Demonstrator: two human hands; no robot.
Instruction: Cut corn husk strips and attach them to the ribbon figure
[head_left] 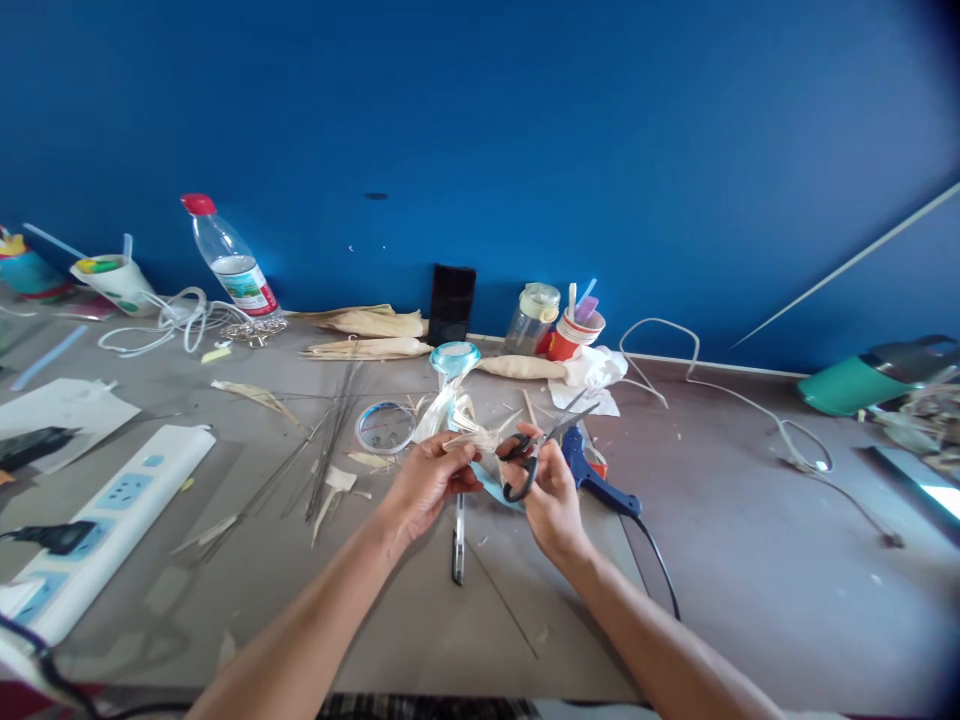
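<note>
My left hand (431, 485) is closed, with thumb and fingers pinching a bunch of pale, dry corn husk strips (448, 412). The strips fan out above the fingertips, and their ends reach toward my other hand. My right hand (553, 500) is closed around black-handled scissors (519, 487). Their blades point up and to the right, away from the husk. A light blue strip (496, 487) lies beneath both hands. Below them is a pen-like tool (459, 545) with a clear barrel. Close beside my right hand rests a blue glue gun (607, 488).
A roll of tape (385, 428) and thin wires (326, 435) lie left of the hands. A white power strip (124, 520) is at far left. Along the blue wall stand a bottle (236, 265), a phone (452, 305), a jar (530, 322) and a red cup (576, 335).
</note>
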